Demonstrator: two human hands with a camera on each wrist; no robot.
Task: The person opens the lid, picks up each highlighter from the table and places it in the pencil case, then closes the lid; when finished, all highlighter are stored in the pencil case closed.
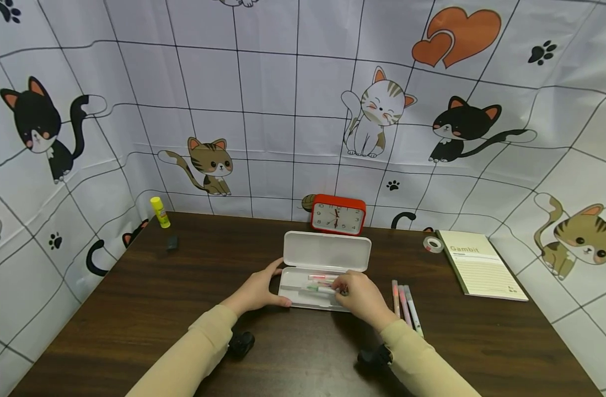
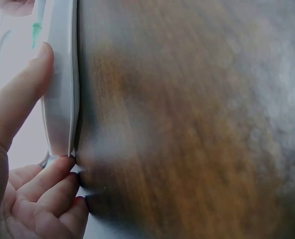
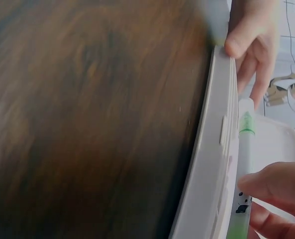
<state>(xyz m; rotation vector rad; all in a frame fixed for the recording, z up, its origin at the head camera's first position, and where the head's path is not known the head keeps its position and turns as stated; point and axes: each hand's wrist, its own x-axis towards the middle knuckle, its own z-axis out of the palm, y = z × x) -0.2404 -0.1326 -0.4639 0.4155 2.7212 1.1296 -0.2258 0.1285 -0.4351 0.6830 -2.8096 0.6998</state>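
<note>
A white pencil case [image 1: 294, 278] lies on the brown table with its lid [image 1: 327, 251] raised toward the back. My left hand [image 1: 255, 289] holds the case's left end, the thumb at the front corner and the other fingers round the end and behind. Over the right part of the case, my right hand [image 1: 359, 295] pinches a white marker with green ends [image 3: 244, 154] between thumb and fingers. The marker lies along the case, above its front wall in the right wrist view. A pink-ended pen [image 1: 317, 277] is inside, partly covered by the right hand.
Three markers [image 1: 405, 306] lie to the right of the case. A red clock [image 1: 338, 214] stands behind the lid. Farther right are a tape roll [image 1: 433, 245] and a notebook [image 1: 481, 270]. At the back left stand a glue stick [image 1: 160, 212] and a small dark block [image 1: 172, 243].
</note>
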